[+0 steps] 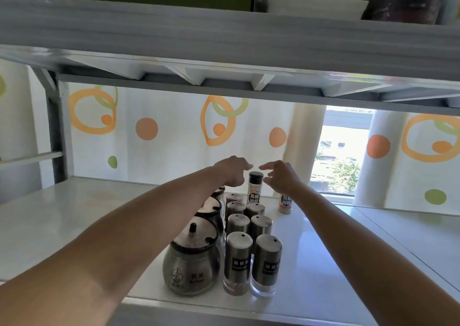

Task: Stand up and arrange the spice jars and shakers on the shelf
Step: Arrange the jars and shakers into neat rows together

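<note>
Black-capped tall clear pepper bottle [255, 189] is standing at twelve o'clock of the cylindrical steel shakers [237, 251], with left hand [232, 170] at ten and right hand [281, 176] at two hovering, fingers loosely spread, gripping nothing.

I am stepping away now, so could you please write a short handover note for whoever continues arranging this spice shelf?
Left hand: open, empty, just left of the tall black-capped spice bottle.
Right hand: open, empty, just right of it; no grip on the bottle.
Done: steel pepper shakers upright in two columns; round glass jars with dark lids lined up to their left; the bottle upright behind the shakers.
Left: small white red-labelled bottle stands apart on the right and probably needs pulling into line.
</note>
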`<action>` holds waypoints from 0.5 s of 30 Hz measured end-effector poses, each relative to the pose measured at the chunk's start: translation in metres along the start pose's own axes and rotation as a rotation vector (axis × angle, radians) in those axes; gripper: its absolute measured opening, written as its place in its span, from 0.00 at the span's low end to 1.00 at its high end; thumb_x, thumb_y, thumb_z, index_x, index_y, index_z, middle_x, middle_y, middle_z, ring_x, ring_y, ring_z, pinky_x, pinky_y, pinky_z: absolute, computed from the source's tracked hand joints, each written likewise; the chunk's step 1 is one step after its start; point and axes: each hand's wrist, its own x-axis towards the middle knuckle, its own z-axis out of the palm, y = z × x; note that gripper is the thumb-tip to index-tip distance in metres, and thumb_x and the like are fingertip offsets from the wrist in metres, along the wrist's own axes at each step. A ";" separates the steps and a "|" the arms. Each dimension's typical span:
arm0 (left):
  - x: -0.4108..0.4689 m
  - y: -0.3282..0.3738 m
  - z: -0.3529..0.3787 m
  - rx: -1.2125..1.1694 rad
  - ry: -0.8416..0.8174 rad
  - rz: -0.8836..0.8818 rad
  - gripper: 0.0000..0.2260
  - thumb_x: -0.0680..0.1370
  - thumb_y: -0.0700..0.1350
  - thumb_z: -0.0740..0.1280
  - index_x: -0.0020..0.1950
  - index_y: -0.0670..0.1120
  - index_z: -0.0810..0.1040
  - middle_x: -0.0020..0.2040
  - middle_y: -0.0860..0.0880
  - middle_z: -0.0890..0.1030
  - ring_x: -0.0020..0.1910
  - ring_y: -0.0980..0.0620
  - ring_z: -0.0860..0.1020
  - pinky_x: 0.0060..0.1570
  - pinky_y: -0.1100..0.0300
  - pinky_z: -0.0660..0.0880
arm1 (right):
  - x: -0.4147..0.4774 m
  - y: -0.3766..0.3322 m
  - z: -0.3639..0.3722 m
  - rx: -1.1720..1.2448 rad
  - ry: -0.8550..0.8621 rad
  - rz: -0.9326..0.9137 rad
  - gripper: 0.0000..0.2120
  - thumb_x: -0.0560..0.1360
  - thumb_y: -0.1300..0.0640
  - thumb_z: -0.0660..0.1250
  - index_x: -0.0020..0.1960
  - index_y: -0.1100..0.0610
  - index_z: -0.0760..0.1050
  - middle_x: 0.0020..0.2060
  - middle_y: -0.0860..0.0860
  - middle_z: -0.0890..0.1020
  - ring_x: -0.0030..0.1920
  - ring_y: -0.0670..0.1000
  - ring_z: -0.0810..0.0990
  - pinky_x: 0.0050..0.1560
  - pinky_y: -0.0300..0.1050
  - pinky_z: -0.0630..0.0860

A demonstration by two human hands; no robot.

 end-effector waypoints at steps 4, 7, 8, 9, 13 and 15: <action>0.018 -0.003 0.010 -0.008 -0.061 -0.017 0.31 0.77 0.34 0.55 0.78 0.50 0.52 0.77 0.46 0.60 0.75 0.47 0.60 0.71 0.56 0.63 | 0.015 0.003 0.013 -0.040 -0.040 0.006 0.24 0.72 0.62 0.66 0.67 0.53 0.71 0.64 0.54 0.77 0.63 0.56 0.76 0.63 0.51 0.73; 0.025 -0.006 0.019 -0.032 -0.079 -0.003 0.30 0.76 0.33 0.56 0.77 0.50 0.58 0.75 0.46 0.64 0.73 0.47 0.63 0.69 0.58 0.64 | 0.023 0.005 0.019 -0.076 -0.045 0.001 0.22 0.72 0.60 0.67 0.66 0.57 0.72 0.62 0.57 0.78 0.62 0.57 0.76 0.62 0.51 0.73; 0.027 -0.007 0.022 -0.034 -0.078 0.007 0.30 0.76 0.33 0.56 0.77 0.51 0.59 0.74 0.45 0.65 0.72 0.47 0.65 0.68 0.58 0.65 | 0.025 0.005 0.020 -0.088 -0.046 -0.002 0.20 0.72 0.60 0.68 0.63 0.58 0.75 0.59 0.58 0.80 0.59 0.58 0.77 0.60 0.52 0.74; 0.029 -0.007 0.025 -0.039 -0.074 0.013 0.30 0.76 0.33 0.56 0.76 0.51 0.60 0.74 0.45 0.66 0.72 0.46 0.65 0.67 0.58 0.65 | 0.026 0.006 0.021 -0.101 -0.044 -0.005 0.16 0.71 0.59 0.68 0.59 0.59 0.78 0.55 0.59 0.82 0.56 0.58 0.78 0.57 0.52 0.75; 0.029 -0.007 0.024 -0.063 -0.039 0.048 0.28 0.76 0.32 0.55 0.74 0.49 0.65 0.73 0.45 0.69 0.71 0.46 0.67 0.68 0.57 0.66 | 0.029 0.005 0.018 -0.132 -0.018 -0.012 0.11 0.70 0.60 0.69 0.51 0.62 0.81 0.47 0.59 0.83 0.50 0.58 0.79 0.50 0.50 0.76; 0.027 -0.007 0.019 -0.052 -0.035 0.071 0.27 0.75 0.31 0.54 0.73 0.49 0.68 0.71 0.45 0.71 0.70 0.46 0.69 0.68 0.55 0.67 | 0.028 0.002 0.015 -0.133 -0.006 -0.011 0.09 0.69 0.60 0.70 0.48 0.61 0.82 0.45 0.59 0.84 0.47 0.57 0.78 0.46 0.47 0.74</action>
